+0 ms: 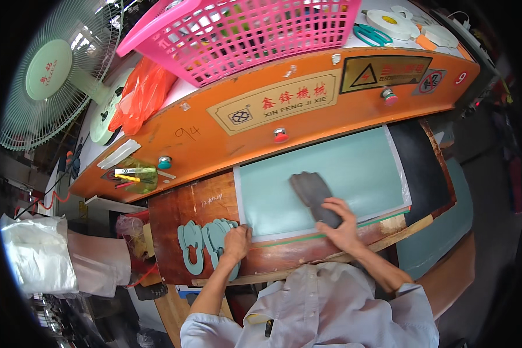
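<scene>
A flat teal sheet (354,174) with a pale border lies on the brown work board. My left hand (236,243) is closed at its near left corner, with the fingertips on the sheet's edge. In my right hand (341,226) is a dark grey block with a notched outline (314,196), gripped at its near end and held over the sheet. Its exact kind cannot be made out. Just left of my left hand, several teal sole-shaped cut pieces with openings (192,246) lie on the board, partly covered by that hand and forearm.
Behind the board runs an orange machine beam (238,151) with red and green buttons. On top stand a pink basket (243,40), teal-handled scissors (372,35) and tape rolls (391,24). A pen holder (139,177), orange bag (142,93) and fan (49,69) are at left.
</scene>
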`<control>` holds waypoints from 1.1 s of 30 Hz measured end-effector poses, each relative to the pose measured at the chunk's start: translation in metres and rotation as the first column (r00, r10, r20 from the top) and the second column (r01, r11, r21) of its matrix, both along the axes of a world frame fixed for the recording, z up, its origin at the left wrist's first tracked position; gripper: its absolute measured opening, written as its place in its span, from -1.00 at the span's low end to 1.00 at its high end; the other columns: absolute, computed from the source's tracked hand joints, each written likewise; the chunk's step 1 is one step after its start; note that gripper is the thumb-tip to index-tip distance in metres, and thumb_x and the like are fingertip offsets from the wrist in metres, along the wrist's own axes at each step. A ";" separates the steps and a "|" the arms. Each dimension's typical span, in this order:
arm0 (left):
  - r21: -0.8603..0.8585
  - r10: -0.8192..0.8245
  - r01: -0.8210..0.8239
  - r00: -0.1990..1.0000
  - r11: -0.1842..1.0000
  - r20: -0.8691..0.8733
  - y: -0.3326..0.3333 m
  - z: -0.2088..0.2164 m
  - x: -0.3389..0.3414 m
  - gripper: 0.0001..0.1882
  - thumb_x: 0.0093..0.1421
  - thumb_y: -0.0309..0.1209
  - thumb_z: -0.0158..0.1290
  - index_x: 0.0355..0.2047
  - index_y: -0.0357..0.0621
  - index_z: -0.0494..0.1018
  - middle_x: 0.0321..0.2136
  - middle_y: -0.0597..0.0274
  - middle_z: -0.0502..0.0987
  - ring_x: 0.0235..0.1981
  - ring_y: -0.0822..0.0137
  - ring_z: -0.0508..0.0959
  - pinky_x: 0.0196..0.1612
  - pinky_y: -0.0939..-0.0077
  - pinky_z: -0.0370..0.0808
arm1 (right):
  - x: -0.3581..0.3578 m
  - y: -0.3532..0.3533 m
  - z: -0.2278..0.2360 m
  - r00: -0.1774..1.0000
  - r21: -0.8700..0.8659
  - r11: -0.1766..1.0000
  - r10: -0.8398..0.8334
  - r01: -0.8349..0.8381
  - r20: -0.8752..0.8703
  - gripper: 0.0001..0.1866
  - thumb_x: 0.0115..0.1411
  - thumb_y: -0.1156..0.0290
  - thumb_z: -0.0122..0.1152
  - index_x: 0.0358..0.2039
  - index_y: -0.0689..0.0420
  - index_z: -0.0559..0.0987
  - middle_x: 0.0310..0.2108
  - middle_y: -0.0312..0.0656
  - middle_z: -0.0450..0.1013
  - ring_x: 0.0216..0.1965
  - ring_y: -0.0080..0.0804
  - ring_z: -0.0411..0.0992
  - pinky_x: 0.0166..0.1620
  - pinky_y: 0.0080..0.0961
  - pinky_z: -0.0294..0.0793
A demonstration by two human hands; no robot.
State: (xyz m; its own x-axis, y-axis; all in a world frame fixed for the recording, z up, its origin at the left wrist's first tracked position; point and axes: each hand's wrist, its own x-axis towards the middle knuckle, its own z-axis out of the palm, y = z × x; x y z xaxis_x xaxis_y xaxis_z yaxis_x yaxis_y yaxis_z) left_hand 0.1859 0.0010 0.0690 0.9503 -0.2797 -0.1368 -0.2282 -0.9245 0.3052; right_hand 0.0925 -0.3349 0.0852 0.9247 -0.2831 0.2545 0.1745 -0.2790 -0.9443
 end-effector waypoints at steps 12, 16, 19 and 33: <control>-0.155 -0.102 0.097 0.995 0.983 -0.020 0.009 -0.002 0.001 -0.70 0.40 -0.31 0.10 -0.31 -0.36 0.59 -0.52 -0.37 0.61 -0.42 -0.36 0.66 -0.28 -0.20 0.61 | 0.079 0.174 -0.034 0.975 -0.494 0.840 -0.185 0.224 0.126 -0.46 -0.12 0.31 0.59 -0.06 0.11 0.67 0.17 -0.20 0.38 0.28 0.24 0.20 0.17 0.14 0.39; -0.191 -0.083 0.077 0.996 0.979 -0.021 0.008 0.006 0.005 -0.69 0.40 -0.30 0.09 -0.34 -0.36 0.59 -0.55 -0.36 0.59 -0.44 -0.36 0.65 -0.28 -0.19 0.61 | 0.084 0.181 -0.038 0.977 -0.546 0.810 -0.192 0.212 0.094 -0.42 -0.08 0.30 0.58 0.00 0.09 0.63 0.18 -0.17 0.36 0.28 0.26 0.18 0.19 0.15 0.36; -0.223 0.000 0.001 1.000 0.975 0.003 0.012 0.016 -0.003 -0.66 0.38 -0.28 0.11 -0.43 -0.32 0.57 -0.56 -0.31 0.58 -0.46 -0.34 0.63 -0.34 -0.18 0.55 | 0.090 0.178 -0.033 0.985 -0.561 0.810 -0.163 0.170 0.063 -0.38 -0.05 0.28 0.56 0.07 0.07 0.59 0.22 -0.17 0.31 0.30 0.31 0.15 0.23 0.21 0.31; -0.588 0.275 -0.167 0.956 0.791 0.098 -0.009 -0.018 -0.079 -0.85 0.29 -0.39 0.24 -0.36 -0.22 0.64 -0.61 0.04 0.62 -0.62 0.10 0.63 -0.48 0.23 0.56 | 0.099 -0.053 0.077 0.877 0.063 0.876 -0.471 0.478 -0.095 -0.76 0.42 0.28 0.27 -0.16 0.23 0.59 -0.38 -0.22 0.49 -0.31 -0.44 0.44 -0.16 -0.44 0.49</control>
